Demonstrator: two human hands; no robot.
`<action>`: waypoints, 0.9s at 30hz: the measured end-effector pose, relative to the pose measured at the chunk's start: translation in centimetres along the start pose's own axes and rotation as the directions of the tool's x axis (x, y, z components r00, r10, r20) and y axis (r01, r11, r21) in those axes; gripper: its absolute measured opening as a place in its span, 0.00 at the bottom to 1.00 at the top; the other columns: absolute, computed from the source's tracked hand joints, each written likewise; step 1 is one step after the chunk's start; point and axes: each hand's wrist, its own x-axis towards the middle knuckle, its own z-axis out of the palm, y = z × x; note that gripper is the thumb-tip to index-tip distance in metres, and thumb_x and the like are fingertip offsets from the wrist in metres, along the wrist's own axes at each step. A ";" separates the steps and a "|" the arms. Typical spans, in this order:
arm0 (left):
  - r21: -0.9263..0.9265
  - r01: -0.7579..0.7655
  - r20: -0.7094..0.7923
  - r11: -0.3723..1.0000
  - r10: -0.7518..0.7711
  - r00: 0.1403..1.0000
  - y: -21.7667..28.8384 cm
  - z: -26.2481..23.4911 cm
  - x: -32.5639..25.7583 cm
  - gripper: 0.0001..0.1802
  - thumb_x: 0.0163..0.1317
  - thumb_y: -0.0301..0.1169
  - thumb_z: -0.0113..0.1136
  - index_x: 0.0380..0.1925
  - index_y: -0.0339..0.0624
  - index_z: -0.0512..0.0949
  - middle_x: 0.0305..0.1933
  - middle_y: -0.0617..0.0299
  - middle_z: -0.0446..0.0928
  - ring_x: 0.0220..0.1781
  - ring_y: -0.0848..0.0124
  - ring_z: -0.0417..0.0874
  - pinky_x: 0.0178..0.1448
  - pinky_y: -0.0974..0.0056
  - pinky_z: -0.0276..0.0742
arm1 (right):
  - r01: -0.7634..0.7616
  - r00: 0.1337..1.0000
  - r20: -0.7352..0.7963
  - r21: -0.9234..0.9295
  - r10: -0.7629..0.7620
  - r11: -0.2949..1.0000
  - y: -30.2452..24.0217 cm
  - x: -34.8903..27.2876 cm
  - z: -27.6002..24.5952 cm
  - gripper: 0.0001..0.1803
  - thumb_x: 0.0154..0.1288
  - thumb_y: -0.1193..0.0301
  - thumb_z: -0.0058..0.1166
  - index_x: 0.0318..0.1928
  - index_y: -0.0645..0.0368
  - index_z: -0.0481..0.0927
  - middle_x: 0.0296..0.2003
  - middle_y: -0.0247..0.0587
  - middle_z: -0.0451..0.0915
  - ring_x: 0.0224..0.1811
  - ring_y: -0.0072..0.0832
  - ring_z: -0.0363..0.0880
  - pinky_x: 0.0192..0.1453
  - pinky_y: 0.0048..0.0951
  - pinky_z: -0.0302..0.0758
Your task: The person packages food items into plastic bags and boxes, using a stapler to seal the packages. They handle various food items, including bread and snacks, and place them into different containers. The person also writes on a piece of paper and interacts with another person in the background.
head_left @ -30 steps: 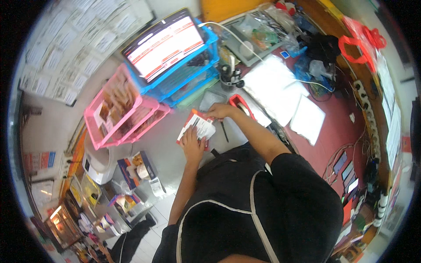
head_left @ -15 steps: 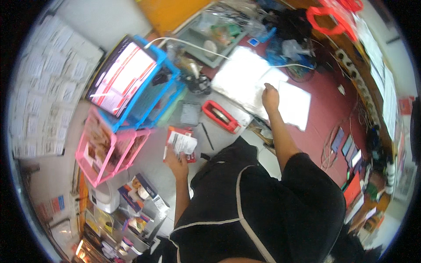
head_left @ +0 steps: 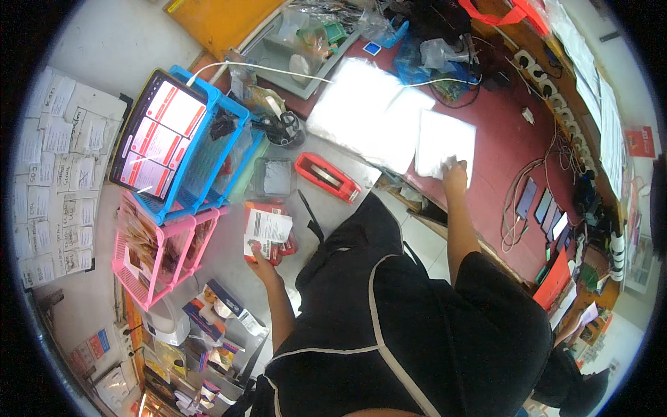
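My left hand (head_left: 262,270) is closed on the lower edge of a red packet (head_left: 254,244) with a white label (head_left: 271,226) over its front. More red packaging shows at its right side, above the grey table. My right hand (head_left: 455,177) reaches over the dark red table, fingers bunched at the near edge of a small stack of white plastic sheets (head_left: 445,142). How many sheets the fingers pinch is hidden. Against that stack lies a larger, glossy white stack (head_left: 368,115).
A red tape dispenser (head_left: 326,178), a black pen (head_left: 306,203) and a clear box (head_left: 273,176) lie between my hands. At left stand a tablet (head_left: 160,135), a blue rack (head_left: 222,149) and a pink basket (head_left: 161,260). Phones (head_left: 545,206) and cables lie at right.
My right hand has moved from the larger white stack to the near edge of the smaller one. The left hand's packet has shifted slightly left, its label showing more plainly. The whole view has turned somewhat.
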 end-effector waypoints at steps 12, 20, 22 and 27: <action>0.379 -0.110 -0.073 0.919 0.148 0.986 -2.1 -2.8 -0.6 0.30 0.72 0.43 0.58 0.61 0.28 0.65 0.58 0.48 0.75 0.59 0.59 0.78 0.66 0.59 0.71 | 0.321 0.944 -0.068 -0.049 -0.324 0.946 2.2 2.9 -3.4 0.12 0.66 0.61 0.58 0.35 0.54 0.88 0.35 0.44 0.82 0.35 0.49 0.83 0.41 0.49 0.79; 0.343 -0.395 0.303 0.852 0.297 0.905 10.5 3.2 -8.8 0.30 0.73 0.37 0.56 0.68 0.33 0.62 0.66 0.43 0.71 0.64 0.56 0.77 0.72 0.56 0.66 | 0.313 0.948 0.039 0.041 -0.315 0.949 -0.7 9.1 -17.1 0.18 0.68 0.59 0.57 0.30 0.61 0.85 0.23 0.52 0.81 0.24 0.44 0.81 0.33 0.42 0.76; 0.268 -0.595 0.674 0.758 0.294 0.678 12.0 4.9 -9.8 0.24 0.75 0.38 0.53 0.65 0.35 0.69 0.61 0.48 0.77 0.64 0.61 0.77 0.71 0.58 0.66 | 0.277 0.953 0.069 0.197 -0.295 0.940 -6.1 6.0 -20.9 0.18 0.69 0.60 0.57 0.29 0.62 0.84 0.20 0.45 0.79 0.23 0.31 0.77 0.31 0.36 0.72; 0.011 0.088 0.964 0.996 -0.034 0.264 14.9 13.0 -15.5 0.28 0.78 0.46 0.45 0.67 0.37 0.69 0.64 0.50 0.76 0.66 0.62 0.75 0.71 0.58 0.67 | -0.011 0.901 0.331 0.666 -0.282 0.746 -18.4 -14.1 -24.5 0.13 0.70 0.69 0.55 0.32 0.65 0.83 0.27 0.28 0.81 0.32 0.14 0.72 0.34 0.27 0.70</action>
